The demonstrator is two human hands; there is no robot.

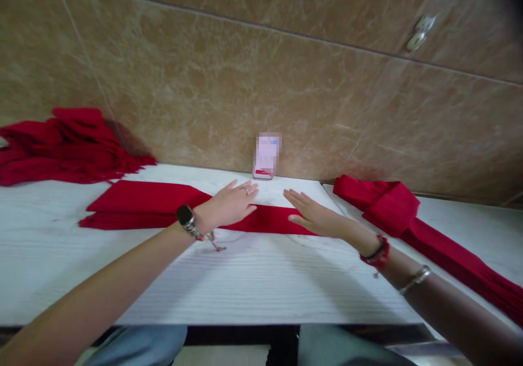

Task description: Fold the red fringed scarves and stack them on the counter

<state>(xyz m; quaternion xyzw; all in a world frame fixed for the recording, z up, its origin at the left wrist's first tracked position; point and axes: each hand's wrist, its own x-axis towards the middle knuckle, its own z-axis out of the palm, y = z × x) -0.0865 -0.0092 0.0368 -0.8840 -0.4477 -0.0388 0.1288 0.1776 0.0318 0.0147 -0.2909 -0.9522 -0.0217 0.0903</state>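
A red scarf (265, 219), folded into a long flat strip, lies across the white table in front of me. Its left part (143, 202) is wider and shows stacked layers. My left hand (226, 205) is palm down over the strip's middle, fingers stretched out. Near the strip's right end, my right hand (318, 216) is also palm down, its fingers extended and pointing left. Neither hand grips the cloth. Whether the palms press on it or hover just above I cannot tell. The hands hide parts of the strip.
A crumpled red fringed cloth pile (69, 148) sits at the back left. Another folded red scarf (392, 208) lies on the right. A phone (266, 156) leans against the brown tiled wall (212, 83). The white table's (245, 284) front edge is near my legs.
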